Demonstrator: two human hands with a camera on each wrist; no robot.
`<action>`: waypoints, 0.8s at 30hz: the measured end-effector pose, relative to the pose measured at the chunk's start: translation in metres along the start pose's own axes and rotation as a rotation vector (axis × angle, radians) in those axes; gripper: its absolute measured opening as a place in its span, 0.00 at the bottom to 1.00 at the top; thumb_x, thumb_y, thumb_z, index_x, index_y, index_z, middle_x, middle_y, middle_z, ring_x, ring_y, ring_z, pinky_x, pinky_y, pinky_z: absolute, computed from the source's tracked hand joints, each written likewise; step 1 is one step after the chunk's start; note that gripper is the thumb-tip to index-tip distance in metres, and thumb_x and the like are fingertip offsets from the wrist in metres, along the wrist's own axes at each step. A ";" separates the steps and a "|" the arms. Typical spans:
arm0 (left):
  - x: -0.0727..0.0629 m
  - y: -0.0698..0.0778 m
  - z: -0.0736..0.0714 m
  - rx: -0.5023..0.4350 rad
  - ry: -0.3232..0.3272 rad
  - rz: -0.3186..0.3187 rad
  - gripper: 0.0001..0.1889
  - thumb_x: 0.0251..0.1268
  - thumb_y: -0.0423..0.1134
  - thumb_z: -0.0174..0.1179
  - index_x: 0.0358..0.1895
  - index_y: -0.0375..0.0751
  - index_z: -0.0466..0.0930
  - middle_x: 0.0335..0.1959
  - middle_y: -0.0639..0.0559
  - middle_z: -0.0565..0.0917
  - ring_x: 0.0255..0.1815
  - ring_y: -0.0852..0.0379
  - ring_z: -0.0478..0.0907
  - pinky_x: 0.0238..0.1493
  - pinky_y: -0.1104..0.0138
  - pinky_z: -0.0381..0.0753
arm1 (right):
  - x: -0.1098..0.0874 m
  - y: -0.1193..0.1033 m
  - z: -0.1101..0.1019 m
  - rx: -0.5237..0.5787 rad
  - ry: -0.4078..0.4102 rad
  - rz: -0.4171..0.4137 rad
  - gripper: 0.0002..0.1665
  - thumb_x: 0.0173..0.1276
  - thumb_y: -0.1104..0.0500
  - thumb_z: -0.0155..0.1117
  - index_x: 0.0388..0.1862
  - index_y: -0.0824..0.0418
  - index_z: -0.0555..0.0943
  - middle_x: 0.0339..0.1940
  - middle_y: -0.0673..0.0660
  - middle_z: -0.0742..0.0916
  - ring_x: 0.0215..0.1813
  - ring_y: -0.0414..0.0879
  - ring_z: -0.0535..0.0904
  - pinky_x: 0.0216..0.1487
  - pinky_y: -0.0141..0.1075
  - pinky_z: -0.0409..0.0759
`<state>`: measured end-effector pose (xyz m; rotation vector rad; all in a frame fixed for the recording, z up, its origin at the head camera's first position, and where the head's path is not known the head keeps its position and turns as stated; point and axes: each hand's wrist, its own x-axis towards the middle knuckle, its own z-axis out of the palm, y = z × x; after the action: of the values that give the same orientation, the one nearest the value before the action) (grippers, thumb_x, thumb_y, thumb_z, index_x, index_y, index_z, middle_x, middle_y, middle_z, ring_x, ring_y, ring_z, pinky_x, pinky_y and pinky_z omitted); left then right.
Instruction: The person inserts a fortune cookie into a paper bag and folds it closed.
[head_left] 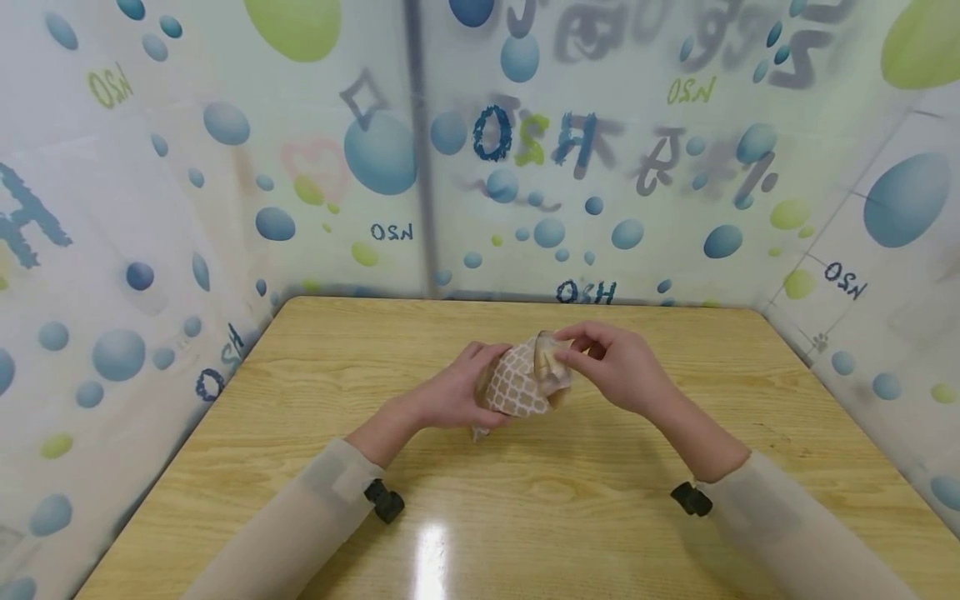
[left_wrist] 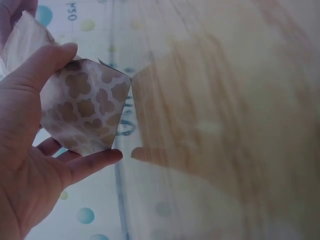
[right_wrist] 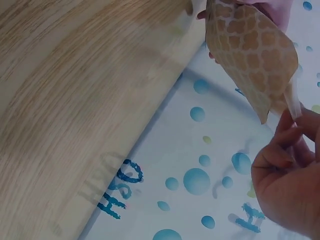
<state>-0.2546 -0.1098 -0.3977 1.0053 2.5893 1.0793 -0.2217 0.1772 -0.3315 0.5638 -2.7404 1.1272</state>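
Observation:
A tan paper bag (head_left: 517, 385) with a white lattice pattern is held up over the middle of the table. My left hand (head_left: 459, 387) grips its closed end, thumb on one side and fingers on the other, as the left wrist view shows on the patterned paper (left_wrist: 85, 107). From the bag's mouth comes a thin whitish, crinkled lining (head_left: 552, 367). My right hand (head_left: 618, 367) pinches the lining's edge between thumb and fingertips. In the right wrist view, that whitish edge (right_wrist: 293, 102) runs from the bag's mouth into the pinch. What lies inside the bag is hidden.
The wooden table (head_left: 525, 517) extends below and around both hands. Behind it and at both sides hang pale curtains (head_left: 637, 167) printed with blue and green dots. Each wrist wears a small black camera mount, the left one (head_left: 385, 501) near the sleeve cuff.

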 end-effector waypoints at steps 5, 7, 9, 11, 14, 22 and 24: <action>0.000 -0.001 -0.001 0.000 -0.008 -0.003 0.57 0.60 0.44 0.83 0.88 0.49 0.55 0.75 0.39 0.66 0.74 0.43 0.71 0.79 0.44 0.74 | 0.001 0.001 -0.003 0.042 -0.066 0.023 0.16 0.78 0.56 0.74 0.61 0.57 0.89 0.40 0.54 0.90 0.34 0.47 0.78 0.31 0.34 0.76; 0.000 -0.001 -0.001 0.007 -0.008 -0.003 0.57 0.60 0.44 0.82 0.88 0.49 0.55 0.75 0.40 0.66 0.73 0.44 0.71 0.79 0.44 0.74 | 0.001 -0.001 -0.004 0.028 -0.077 0.029 0.17 0.77 0.55 0.75 0.61 0.57 0.89 0.40 0.54 0.90 0.35 0.46 0.78 0.31 0.35 0.76; 0.000 -0.002 -0.001 0.015 -0.004 -0.002 0.57 0.60 0.45 0.82 0.88 0.49 0.55 0.75 0.40 0.66 0.73 0.44 0.71 0.79 0.44 0.74 | 0.001 -0.003 -0.003 0.005 -0.077 0.031 0.18 0.77 0.55 0.75 0.62 0.57 0.89 0.41 0.53 0.91 0.35 0.46 0.79 0.31 0.35 0.77; 0.000 -0.002 -0.001 0.022 0.000 0.002 0.57 0.60 0.46 0.82 0.88 0.48 0.55 0.74 0.40 0.67 0.73 0.44 0.71 0.79 0.44 0.74 | 0.002 -0.004 -0.002 -0.017 -0.073 0.031 0.18 0.77 0.55 0.75 0.61 0.57 0.90 0.41 0.53 0.91 0.34 0.46 0.79 0.31 0.35 0.77; 0.000 -0.002 -0.001 0.032 0.004 0.008 0.56 0.61 0.46 0.82 0.88 0.48 0.55 0.74 0.40 0.67 0.72 0.45 0.71 0.78 0.44 0.75 | 0.002 -0.006 0.000 -0.038 -0.079 0.020 0.18 0.77 0.55 0.75 0.61 0.58 0.90 0.42 0.54 0.92 0.34 0.45 0.79 0.32 0.35 0.78; 0.000 0.001 -0.001 0.037 -0.001 0.013 0.56 0.60 0.43 0.82 0.88 0.47 0.56 0.73 0.40 0.68 0.71 0.45 0.71 0.77 0.45 0.77 | 0.000 -0.003 0.001 -0.070 -0.116 -0.025 0.23 0.79 0.53 0.73 0.68 0.58 0.88 0.43 0.53 0.90 0.33 0.46 0.74 0.31 0.36 0.74; 0.000 0.001 -0.001 0.033 0.001 0.009 0.56 0.60 0.43 0.82 0.88 0.48 0.56 0.73 0.40 0.67 0.72 0.45 0.71 0.77 0.45 0.76 | -0.002 -0.001 -0.002 -0.053 -0.086 -0.023 0.23 0.79 0.53 0.73 0.69 0.57 0.87 0.43 0.54 0.89 0.31 0.46 0.74 0.30 0.36 0.73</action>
<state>-0.2542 -0.1097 -0.3963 1.0253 2.6145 1.0429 -0.2192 0.1782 -0.3302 0.6497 -2.8190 1.0458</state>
